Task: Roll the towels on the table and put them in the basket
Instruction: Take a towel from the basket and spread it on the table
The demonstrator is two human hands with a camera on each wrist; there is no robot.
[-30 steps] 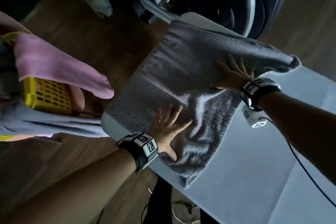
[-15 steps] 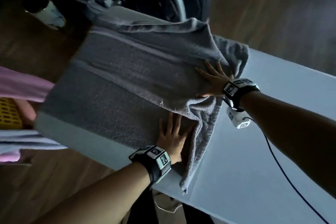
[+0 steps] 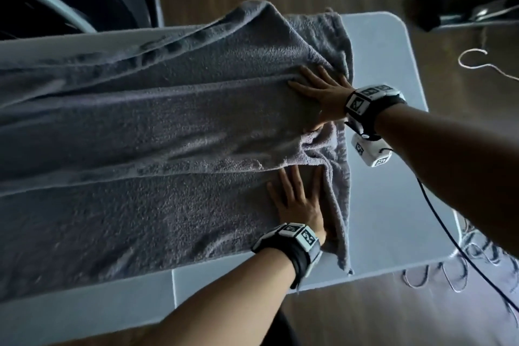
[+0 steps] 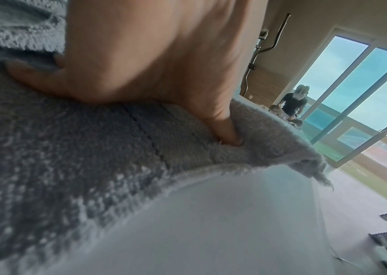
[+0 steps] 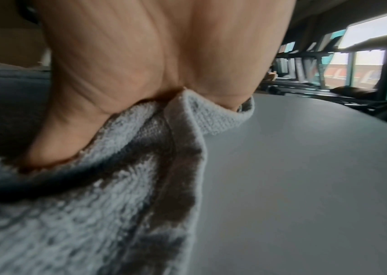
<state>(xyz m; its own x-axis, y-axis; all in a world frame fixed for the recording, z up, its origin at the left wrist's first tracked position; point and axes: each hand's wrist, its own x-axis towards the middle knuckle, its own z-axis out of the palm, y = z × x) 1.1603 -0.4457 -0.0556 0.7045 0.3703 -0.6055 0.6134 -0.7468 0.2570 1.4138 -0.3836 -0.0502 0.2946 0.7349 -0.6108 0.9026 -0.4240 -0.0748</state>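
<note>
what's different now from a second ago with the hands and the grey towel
Both hands slid along the grey terry towel to its bunched end; the left hand and right hand now lie closer together. Unchanged: both palms press flat, nothing gripped, towel spread unrolled on the white table.

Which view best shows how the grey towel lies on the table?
The head view: it shows the grey towel spread lengthwise over the white table, folded along its length, both hands pressed flat near its right end. The left wrist view shows only the hemmed edge by the thumb; the right wrist view, a bunched fold under the palm.
</note>
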